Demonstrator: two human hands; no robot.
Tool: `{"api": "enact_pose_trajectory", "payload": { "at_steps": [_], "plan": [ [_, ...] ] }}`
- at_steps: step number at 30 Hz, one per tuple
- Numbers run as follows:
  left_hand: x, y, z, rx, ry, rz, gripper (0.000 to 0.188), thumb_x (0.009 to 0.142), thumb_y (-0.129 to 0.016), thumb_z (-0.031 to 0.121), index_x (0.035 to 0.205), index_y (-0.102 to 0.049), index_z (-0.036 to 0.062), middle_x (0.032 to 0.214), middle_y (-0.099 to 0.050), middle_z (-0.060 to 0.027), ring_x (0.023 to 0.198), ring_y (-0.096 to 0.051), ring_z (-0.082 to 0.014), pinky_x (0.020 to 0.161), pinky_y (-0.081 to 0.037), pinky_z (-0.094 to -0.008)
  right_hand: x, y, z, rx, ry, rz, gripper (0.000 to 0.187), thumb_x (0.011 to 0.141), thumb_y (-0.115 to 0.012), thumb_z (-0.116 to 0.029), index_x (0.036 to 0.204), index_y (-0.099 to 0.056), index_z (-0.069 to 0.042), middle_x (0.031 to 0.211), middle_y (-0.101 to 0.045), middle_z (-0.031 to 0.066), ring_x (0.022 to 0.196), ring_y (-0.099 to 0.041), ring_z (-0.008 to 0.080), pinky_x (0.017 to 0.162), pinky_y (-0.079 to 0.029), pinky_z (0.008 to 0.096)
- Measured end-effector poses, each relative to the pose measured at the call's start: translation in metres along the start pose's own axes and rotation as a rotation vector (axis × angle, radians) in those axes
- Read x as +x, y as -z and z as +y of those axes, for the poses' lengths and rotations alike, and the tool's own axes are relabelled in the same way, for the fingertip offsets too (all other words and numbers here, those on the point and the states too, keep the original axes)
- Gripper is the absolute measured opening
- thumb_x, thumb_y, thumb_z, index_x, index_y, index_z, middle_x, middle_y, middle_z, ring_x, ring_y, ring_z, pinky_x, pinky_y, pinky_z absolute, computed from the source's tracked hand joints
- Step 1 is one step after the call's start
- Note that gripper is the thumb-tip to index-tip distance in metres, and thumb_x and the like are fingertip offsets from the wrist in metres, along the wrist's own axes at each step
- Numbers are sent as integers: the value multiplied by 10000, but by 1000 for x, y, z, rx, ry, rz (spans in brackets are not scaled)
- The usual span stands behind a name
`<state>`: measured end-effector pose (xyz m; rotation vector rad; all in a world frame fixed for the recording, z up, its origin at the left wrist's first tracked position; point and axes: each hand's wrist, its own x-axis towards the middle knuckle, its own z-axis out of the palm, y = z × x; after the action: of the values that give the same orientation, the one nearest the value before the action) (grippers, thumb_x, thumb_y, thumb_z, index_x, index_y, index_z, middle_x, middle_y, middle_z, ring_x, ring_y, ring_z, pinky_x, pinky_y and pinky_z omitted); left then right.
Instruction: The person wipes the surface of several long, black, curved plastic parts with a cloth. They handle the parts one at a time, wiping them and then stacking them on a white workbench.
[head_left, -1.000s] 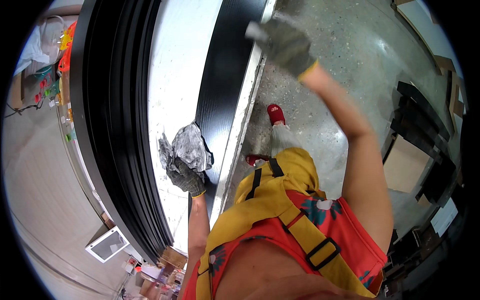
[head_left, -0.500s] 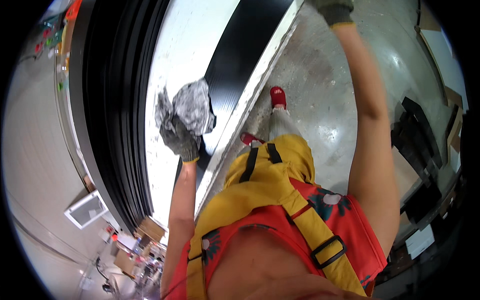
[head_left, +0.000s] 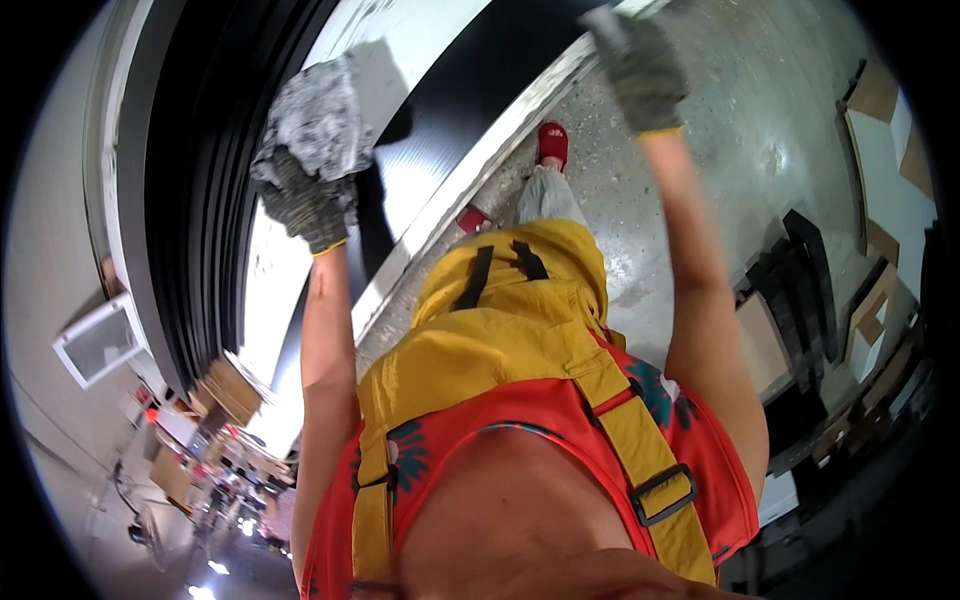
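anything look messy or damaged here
The crumpled cloth in the left hand is blotched with dark smudges, and the white work surface's outer edge looks scuffed. At right, black boards lie jumbled on the floor.

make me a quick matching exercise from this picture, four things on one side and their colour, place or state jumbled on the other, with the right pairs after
Column one
1. crumpled cloth
2. right hand
3. shoes
4. bib garment

Column two
A. red, worn on the feet
B. gloved, close to the picture's upper edge
C. yellow, worn on the body
D. grey and white, held in the left hand

Right pairs: 1-D, 2-B, 3-A, 4-C
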<state>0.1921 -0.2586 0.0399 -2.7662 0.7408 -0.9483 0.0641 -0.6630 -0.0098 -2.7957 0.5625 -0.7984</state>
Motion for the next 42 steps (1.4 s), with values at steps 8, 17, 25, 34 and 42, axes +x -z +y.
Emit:
{"api": "enact_pose_trajectory", "payload": {
  "at_steps": [8,17,25,34,42],
  "plan": [
    [-135,34,-136,-696,829,94,419,924,-685,299,1192,-627,-17,1176,-642,-192,1036,-605,-269,886,-492,-401,-64,35,-147,18,237,38,325,843,-750,-312,1059,-682,-80,944,-683,96,856,-659,277,746,-545,376],
    [-127,90,-113,-1147,1317,235,369,966,-606,214,1278,-577,19,1220,-623,-200,1091,-582,-302,939,-461,-407,-139,39,-249,428,252,-336,221,878,-652,-245,1078,-644,-151,956,-647,84,881,-627,293,806,-513,426],
    [-236,163,-167,-1024,1358,540,365,1002,-584,278,1235,-600,-3,1143,-652,-95,983,-623,-204,857,-525,-334,-113,39,-216,227,127,-201,218,865,-669,-249,1060,-674,-151,961,-685,69,873,-642,311,774,-521,429],
    [-326,198,-181,-381,1191,143,458,983,-543,175,1406,-462,20,1403,-518,-161,1241,-518,-303,1043,-410,-418,-175,28,-335,409,551,-333,164,814,-689,-251,871,-634,-108,813,-627,68,792,-617,280,687,-519,429],
    [-402,176,-206,-349,1372,191,457,1011,-496,286,1373,-492,7,1350,-555,-128,1169,-548,-255,1021,-419,-368,-212,-3,-391,394,639,-590,171,840,-648,-280,826,-605,-115,812,-617,63,781,-599,274,688,-517,435]
  ]
}}
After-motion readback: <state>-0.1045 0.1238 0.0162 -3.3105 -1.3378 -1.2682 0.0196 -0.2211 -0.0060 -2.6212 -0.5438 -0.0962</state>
